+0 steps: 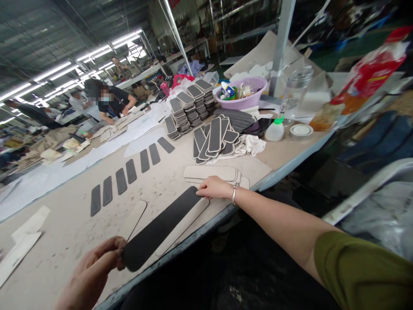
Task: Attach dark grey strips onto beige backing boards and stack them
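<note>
A long black strip [163,228] with rounded ends is stretched between my two hands, over the near edge of the table. My left hand [92,269] pinches its lower left end between thumb and fingers. At the upper right end, my right hand [214,188] grips the corner, a bangle on its wrist. Beneath the strip lies a pale rounded piece [185,224], partly covered. Just beyond my right hand sits a small stack of pale rounded strips [209,173]. Another pale piece [137,215] lies to the left, partly hidden by the black strip.
Several small dark strips [121,181] lie in a row on the table. Behind are stacks of dark pale-edged pieces [185,107] and a loose heap [214,137]. A purple basin [240,101], a green-capped bottle [275,130] and a clear jar [295,92] stand rightward. A co-worker [112,101] works across the table.
</note>
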Motion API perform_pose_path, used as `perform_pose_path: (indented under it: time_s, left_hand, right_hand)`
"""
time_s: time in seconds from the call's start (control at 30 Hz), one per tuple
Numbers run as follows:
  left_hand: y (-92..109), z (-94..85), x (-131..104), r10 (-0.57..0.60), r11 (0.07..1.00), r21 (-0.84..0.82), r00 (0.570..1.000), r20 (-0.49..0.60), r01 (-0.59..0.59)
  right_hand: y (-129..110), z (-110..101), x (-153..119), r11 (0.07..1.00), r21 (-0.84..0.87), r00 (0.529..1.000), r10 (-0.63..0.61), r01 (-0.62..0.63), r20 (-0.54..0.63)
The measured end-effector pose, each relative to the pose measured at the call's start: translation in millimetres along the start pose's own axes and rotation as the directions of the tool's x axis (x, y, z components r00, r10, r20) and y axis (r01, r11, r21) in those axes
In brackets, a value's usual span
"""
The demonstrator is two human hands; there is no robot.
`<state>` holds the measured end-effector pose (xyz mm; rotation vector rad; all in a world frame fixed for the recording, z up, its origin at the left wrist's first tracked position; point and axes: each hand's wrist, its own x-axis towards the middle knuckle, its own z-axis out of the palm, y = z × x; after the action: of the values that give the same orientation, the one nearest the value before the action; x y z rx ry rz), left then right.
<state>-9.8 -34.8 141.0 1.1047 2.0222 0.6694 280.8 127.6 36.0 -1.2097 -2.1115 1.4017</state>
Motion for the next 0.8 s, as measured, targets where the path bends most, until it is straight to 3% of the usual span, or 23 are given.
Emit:
perform_pose_path:
  time_s: [0.1, 0.33, 0.53, 0.8]
  left_hand:
    - [-30.4, 9.2, 22.6, -0.019, 0.991, -0.127, 0.99, 0.14, 0.037]
    - [-81.9, 38.5, 55.6, -0.127, 0.967, -0.201, 0.978, 0.164, 0.159]
    - [-100.9, 52.4, 67.4, -0.188, 0.968, -0.143, 0.974, 0.124, 0.205]
    - [-112.0, 54.2, 69.1, -0.126, 0.985, -0.103, 0.987, 0.102, 0.137]
  right_hand:
    - [0.4, -2.3, 0.4, 0.983, -0.178, 0.998, 0.06, -0.055, 0.018]
    - [5.4, 8.9, 10.8, 0.894, -0.436, 0.991, 0.129, -0.099, 0.038]
    - [11.2, 13.9, 19.8, 0.848, -0.518, 0.987, 0.153, -0.112, 0.038]
    - [14.5, 18.0, 23.6, 0.817, -0.564, 0.985, 0.167, -0.121, 0.031]
